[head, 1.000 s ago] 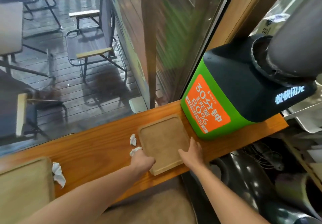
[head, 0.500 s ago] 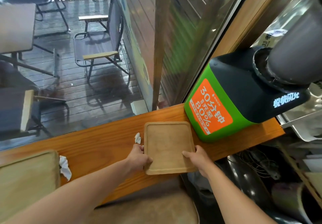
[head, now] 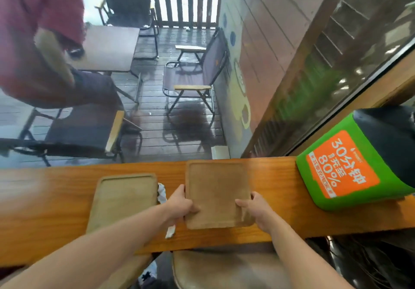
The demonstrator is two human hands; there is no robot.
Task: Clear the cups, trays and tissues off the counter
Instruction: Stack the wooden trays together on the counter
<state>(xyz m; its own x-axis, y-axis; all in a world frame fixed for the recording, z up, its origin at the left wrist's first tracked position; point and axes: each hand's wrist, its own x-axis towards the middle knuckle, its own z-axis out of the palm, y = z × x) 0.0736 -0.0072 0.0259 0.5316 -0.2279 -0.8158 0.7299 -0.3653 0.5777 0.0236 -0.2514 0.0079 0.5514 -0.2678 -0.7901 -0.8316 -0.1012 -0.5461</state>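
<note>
Head view: both hands grip one tray on the tabletop.

The right tray [head: 216, 193] lies flat near the front edge of the tabletop [head: 56, 199]. The left hand [head: 179, 205] holds its edge at 8 o'clock, fingers curled at the rim. The right hand [head: 258, 210] holds the edge at 4 o'clock, thumb laid on the tray's face. At 9 o'clock from this tray lies the left tray [head: 124, 199], with a crumpled tissue [head: 162, 193] between the two, just beside the left hand. A green box [head: 350, 165] stands at 3 o'clock, apart from the tray.
</note>
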